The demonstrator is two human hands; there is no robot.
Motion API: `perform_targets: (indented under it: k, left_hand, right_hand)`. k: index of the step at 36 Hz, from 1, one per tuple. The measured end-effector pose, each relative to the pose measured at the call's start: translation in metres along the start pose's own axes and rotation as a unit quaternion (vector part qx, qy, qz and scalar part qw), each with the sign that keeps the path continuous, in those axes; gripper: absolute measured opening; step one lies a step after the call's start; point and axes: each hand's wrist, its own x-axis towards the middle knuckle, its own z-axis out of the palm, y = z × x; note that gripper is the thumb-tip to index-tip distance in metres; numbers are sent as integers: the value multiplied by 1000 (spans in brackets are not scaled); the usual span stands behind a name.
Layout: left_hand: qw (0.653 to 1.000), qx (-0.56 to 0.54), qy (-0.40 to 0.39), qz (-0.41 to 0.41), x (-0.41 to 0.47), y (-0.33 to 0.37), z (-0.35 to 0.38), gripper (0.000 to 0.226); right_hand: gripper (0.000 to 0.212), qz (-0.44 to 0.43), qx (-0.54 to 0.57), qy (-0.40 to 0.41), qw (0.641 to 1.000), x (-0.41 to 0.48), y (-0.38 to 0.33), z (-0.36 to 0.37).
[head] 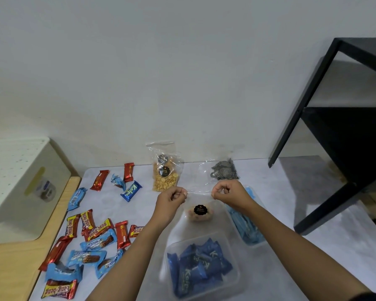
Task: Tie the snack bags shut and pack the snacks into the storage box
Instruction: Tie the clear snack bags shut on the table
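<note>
Head view: I see both hands held a little above the surface (291,192), in the middle of the frame. The left hand (173,197) and the right hand (229,192) each pinch one top corner of a clear snack bag (199,216). Each grip is closed on the plastic with curled fingers, and the bag mouth is stretched flat between them. The bag carries a round black label and holds pale biscuits at its bottom; I cannot tell whether the bottom touches the surface. It is just behind a clear storage box (168,248) filled with dark blue Kalpa packets (201,263). A second clear box (258,243) with light blue packets stands under the right wrist. Two more bags stand near the wall: a bag of yellow biscuits (165,177) and a bag of dark spiral snacks (224,170). Loose beng-beng bars (98,230) lie at the left.
</note>
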Motion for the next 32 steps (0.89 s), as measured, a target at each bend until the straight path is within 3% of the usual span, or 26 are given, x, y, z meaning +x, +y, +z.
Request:
perform_targets:
  k: [3, 9, 16, 23, 32]
  left_hand:
    - [1000, 7, -9, 1, -1, -1, 0, 11]
    - [1000, 1, -13, -7, -6, 3, 6, 8]
    - [999, 20, -25, 0, -8, 8, 7, 10]
    - [999, 31, -24, 4, -11, 13, 8, 7]
    - [999, 3, -53, -13, -10, 14, 8, 8]
  right_hand:
    - [19, -1, 1, -10, 1000, -3, -3, 2]
    - [29, 0, -33, -7, 999, 0, 0, 5]
    - [19, 6, -51, -20, 998, -2, -4, 8]
    - [27, -13, -80, -31, 996, 2, -7, 15]
    - [18, -5, -105, -56, 993, 3, -6, 18]
